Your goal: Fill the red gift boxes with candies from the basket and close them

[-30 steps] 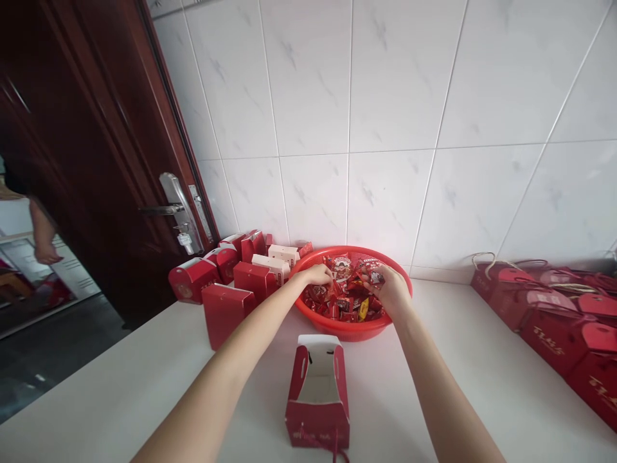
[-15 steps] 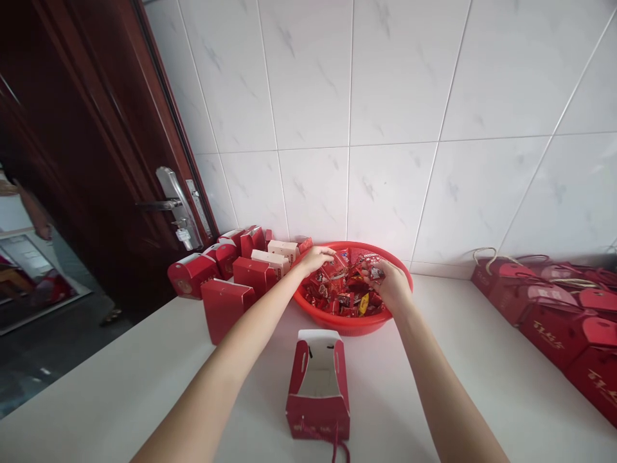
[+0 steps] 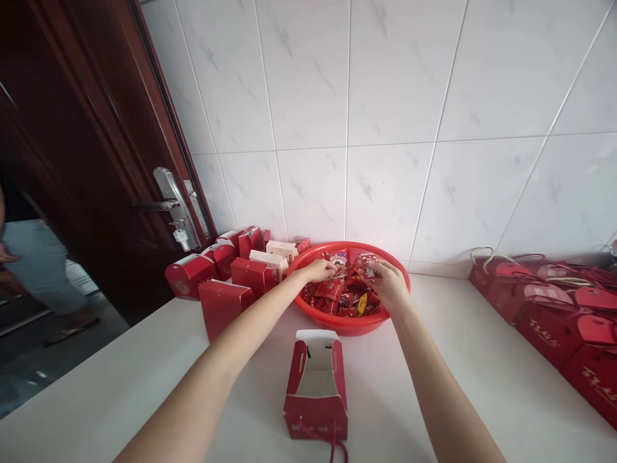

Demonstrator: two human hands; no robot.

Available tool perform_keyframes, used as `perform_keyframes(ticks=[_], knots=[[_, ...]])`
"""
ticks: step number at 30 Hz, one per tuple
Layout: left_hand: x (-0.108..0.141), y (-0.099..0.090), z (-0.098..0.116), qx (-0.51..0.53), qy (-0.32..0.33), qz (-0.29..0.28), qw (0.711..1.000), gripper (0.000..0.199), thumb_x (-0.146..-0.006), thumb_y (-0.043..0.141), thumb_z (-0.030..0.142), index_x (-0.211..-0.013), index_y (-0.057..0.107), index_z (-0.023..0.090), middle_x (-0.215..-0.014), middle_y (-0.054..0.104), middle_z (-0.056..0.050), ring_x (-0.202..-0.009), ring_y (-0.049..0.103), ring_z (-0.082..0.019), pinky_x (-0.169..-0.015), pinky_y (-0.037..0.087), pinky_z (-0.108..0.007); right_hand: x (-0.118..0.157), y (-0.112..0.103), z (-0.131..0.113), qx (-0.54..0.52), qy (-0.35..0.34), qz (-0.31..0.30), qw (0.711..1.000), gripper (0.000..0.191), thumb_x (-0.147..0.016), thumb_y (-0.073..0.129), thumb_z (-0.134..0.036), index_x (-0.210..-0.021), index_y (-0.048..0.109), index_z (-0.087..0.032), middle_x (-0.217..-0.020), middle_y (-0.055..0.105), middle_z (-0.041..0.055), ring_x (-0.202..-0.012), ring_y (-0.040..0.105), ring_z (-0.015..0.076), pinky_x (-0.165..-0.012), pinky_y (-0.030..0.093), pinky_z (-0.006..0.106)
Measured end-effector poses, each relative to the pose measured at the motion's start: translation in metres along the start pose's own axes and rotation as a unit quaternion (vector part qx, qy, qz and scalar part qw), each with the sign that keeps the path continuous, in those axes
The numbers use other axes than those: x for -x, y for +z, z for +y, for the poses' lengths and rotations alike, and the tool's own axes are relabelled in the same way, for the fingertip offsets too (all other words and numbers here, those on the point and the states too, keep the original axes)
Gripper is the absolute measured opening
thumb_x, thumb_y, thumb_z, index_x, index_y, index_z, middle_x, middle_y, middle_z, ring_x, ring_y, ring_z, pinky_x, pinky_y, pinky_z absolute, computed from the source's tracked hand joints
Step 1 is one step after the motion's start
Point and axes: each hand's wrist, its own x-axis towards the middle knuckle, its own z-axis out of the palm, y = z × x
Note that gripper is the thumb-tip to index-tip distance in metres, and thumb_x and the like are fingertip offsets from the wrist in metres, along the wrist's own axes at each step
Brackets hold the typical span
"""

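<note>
A round red plastic basket (image 3: pixel 337 329) holds many wrapped candies (image 3: pixel 331 290), mostly red, with a yellow one (image 3: pixel 361 304) near the front. My left hand (image 3: pixel 319 271) reaches over its left side, fingertips drawn together beside a red candy packet (image 3: pixel 339 258); what they pinch, if anything, is hidden. At the right side of the basket my right hand (image 3: pixel 393 287) is closed on a shiny wrapped candy (image 3: pixel 371 272). In front of the basket, between my forearms, an open red gift box (image 3: pixel 315 415) with a pale inside and a dark red cord stands on the white table (image 3: pixel 385 399).
Several red boxes (image 3: pixel 225 307) and pale boxes (image 3: pixel 270 261) stand left of the basket. Closed red gift boxes with cords (image 3: pixel 544 328) line the right side. A tiled wall (image 3: pixel 395 193) rises behind. At the left are a door (image 3: pixel 110 161) and a person's legs (image 3: pixel 41 270).
My left hand has moved lower and slightly right into the candies, its fingers drawing together. My right hand stays nearly in place with the candy. At far left a person has come into view.
</note>
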Motion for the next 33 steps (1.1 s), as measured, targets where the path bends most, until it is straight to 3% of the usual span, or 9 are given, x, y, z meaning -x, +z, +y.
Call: perform_keyframes(ticks=[4, 7, 12, 18, 22, 27, 33], knots=[[-0.002, 0.002, 0.001, -0.015, -0.003, -0.039, 0.999, 0.02, -0.077, 0.068, 0.016, -0.092, 0.079, 0.023, -0.114, 0.078, -0.003, -0.112, 0.068, -0.025, -0.1, 0.048, -0.031, -0.001, 0.0, 0.001, 0.004, -0.006, 0.003, 1.0, 0.018, -0.053, 0.079, -0.019, -0.058, 0.062, -0.022, -0.073, 0.074, 0.0024, -0.075, 0.072, 0.023, -0.062, 0.06, 0.028], [-0.002, 0.004, 0.002, -0.017, -0.006, -0.06, 0.998, 0.025, -0.075, 0.073, 0.016, -0.098, 0.079, 0.022, -0.118, 0.076, -0.005, -0.114, 0.068, -0.026, -0.099, 0.048, -0.032, -0.001, 0.0, 0.002, 0.005, -0.008, 0.001, 1.0, 0.017, -0.054, 0.078, -0.02, -0.058, 0.062, -0.023, -0.073, 0.074, 0.0024, -0.074, 0.072, 0.0228, -0.061, 0.059, 0.028], [-0.003, 0.004, 0.003, -0.008, -0.008, -0.069, 0.998, 0.024, -0.071, 0.078, 0.021, -0.095, 0.078, 0.022, -0.104, 0.078, -0.003, -0.103, 0.07, -0.024, -0.091, 0.05, -0.029, -0.002, 0.0, 0.003, 0.015, -0.006, -0.003, 1.0, 0.017, -0.056, 0.077, -0.021, -0.062, 0.062, -0.024, -0.074, 0.074, 0.0027, -0.075, 0.072, 0.0236, -0.061, 0.059, 0.031], [0.002, -0.002, 0.003, 0.012, 0.004, -0.061, 0.998, 0.021, -0.083, 0.069, 0.036, -0.092, 0.078, 0.02, -0.092, 0.076, -0.003, -0.087, 0.067, -0.02, -0.08, 0.049, -0.028, -0.001, 0.0, 0.003, 0.005, 0.0, 0.0, 1.0, 0.02, -0.057, 0.077, -0.019, -0.062, 0.059, -0.023, -0.078, 0.075, 0.0035, -0.077, 0.073, 0.0224, -0.069, 0.062, 0.032], [0.002, -0.002, 0.002, 0.006, -0.004, -0.071, 0.997, 0.019, -0.079, 0.074, 0.037, -0.084, 0.079, 0.019, -0.08, 0.074, -0.003, -0.077, 0.065, -0.02, -0.073, 0.048, -0.029, 0.0, 0.0, 0.002, 0.012, 0.004, 0.001, 1.0, 0.013, -0.059, 0.075, -0.02, -0.063, 0.062, -0.023, -0.083, 0.077, 0.0049, -0.078, 0.073, 0.0219, -0.069, 0.061, 0.03], [0.003, -0.002, -0.001, -0.002, 0.003, -0.045, 0.999, 0.012, -0.071, 0.079, 0.027, -0.082, 0.08, 0.021, -0.091, 0.078, -0.003, -0.09, 0.068, -0.023, -0.081, 0.049, -0.029, -0.001, -0.001, 0.003, 0.023, 0.003, 0.0, 1.0, 0.012, -0.061, 0.074, -0.021, -0.063, 0.062, -0.024, -0.082, 0.077, 0.0045, -0.08, 0.074, 0.0228, -0.07, 0.062, 0.031], [0.011, -0.011, 0.008, 0.034, 0.047, 0.012, 0.998, 0.025, -0.082, 0.069, 0.04, -0.091, 0.08, 0.019, -0.102, 0.079, -0.004, -0.097, 0.068, -0.022, -0.088, 0.049, -0.029, -0.001, -0.001, 0.003, 0.026, -0.002, 0.0, 1.0, 0.015, -0.06, 0.074, -0.022, -0.063, 0.06, -0.025, -0.081, 0.078, 0.0042, -0.079, 0.073, 0.0234, -0.07, 0.062, 0.032]])
